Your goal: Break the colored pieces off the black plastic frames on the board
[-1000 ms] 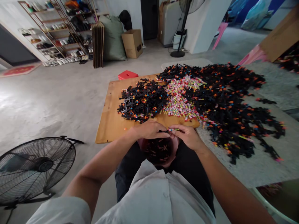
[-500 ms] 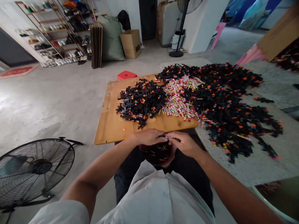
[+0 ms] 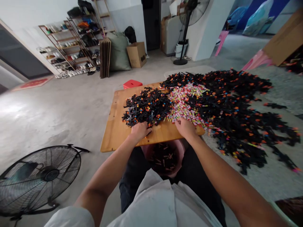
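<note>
My left hand (image 3: 140, 130) is at the front edge of a pile of small black toy guns (image 3: 148, 105) with orange and blue bits. Its fingers are bent round a black toy gun (image 3: 148, 134), which the hand partly hides. On the right, my right hand (image 3: 186, 127) reaches to the near edge of a heap of small pink, white and yellow tubes (image 3: 183, 102). Thumb and fingertips are pinched together there; what lies between them is too small to make out. Below the board, between the knees, a pink bucket (image 3: 181, 153) holds dark pieces and some pale ones.
The wooden board (image 3: 113, 126) ends just ahead of the knees. More black toy guns (image 3: 236, 110) spread over the grey tabletop (image 3: 265, 176) at right. A floor fan (image 3: 47, 173) stands at left, a red stool (image 3: 132, 84) behind the board.
My hands were together above the bucket, holding a small thin piece. Now they are apart and farther forward, left at the toy guns, right at the tubes. The view has shifted slightly.
</note>
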### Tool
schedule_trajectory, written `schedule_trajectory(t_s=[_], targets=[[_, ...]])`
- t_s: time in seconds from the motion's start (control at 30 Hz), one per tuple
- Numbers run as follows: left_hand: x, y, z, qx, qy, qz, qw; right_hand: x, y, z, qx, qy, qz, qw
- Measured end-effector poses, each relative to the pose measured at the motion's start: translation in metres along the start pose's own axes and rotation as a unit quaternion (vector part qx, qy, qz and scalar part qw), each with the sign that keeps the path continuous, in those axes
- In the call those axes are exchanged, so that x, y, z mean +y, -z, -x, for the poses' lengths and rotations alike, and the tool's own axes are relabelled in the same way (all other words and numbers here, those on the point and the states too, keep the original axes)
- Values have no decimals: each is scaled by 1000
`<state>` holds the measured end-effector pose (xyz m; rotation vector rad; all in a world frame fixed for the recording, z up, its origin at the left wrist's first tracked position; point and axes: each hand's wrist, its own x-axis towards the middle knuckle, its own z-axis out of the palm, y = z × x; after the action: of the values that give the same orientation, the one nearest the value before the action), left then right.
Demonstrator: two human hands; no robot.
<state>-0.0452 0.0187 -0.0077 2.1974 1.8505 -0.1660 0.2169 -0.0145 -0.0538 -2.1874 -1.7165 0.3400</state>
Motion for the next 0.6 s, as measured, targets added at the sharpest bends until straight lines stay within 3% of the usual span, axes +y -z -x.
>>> schedule_trajectory(t_s=[0.1, 0.23, 0.47, 0.6], targets=[[-1, -13, 5, 4, -35, -22, 999, -23, -6, -17, -12, -16, 60, 998], [-6, -30, 7, 45, -89, -5, 995, -38, -13, -16, -18, -11, 79, 997], [-14, -36, 8, 46, -116, 40, 991, -13, -19, -4, -1, 39, 41, 998], [-13, -37, 7, 34, -159, 61, 985, 3, -21, 0, 37, 82, -50, 995]])
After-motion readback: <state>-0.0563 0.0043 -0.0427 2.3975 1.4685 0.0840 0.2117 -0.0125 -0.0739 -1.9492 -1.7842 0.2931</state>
